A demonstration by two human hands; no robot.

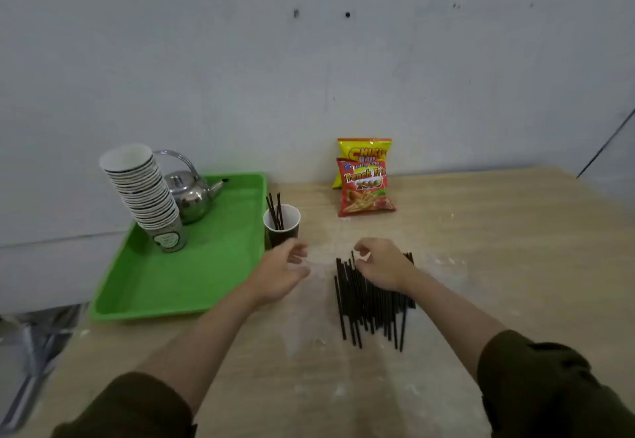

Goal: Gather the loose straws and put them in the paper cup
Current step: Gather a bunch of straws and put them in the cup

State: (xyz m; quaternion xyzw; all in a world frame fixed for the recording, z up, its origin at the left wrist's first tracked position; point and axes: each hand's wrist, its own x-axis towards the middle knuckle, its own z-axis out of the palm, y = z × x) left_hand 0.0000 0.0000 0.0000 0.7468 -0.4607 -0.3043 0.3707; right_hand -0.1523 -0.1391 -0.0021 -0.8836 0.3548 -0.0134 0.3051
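Note:
A dark paper cup (282,228) stands on the wooden table (481,248) beside the tray, with three black straws (276,212) upright in it. Several loose black straws (369,303) lie in a pile right of centre. My left hand (281,274) hovers just in front of the cup, fingers apart and holding nothing. My right hand (379,264) rests on the far end of the pile, with its fingertips pinched at a straw tip; part of the pile is hidden beneath it.
A green tray (213,265) on the left holds a tall leaning stack of paper cups (144,193) and a steel kettle (192,197). Two snack bags (364,179) lean against the wall behind. The table's left edge drops off near the tray.

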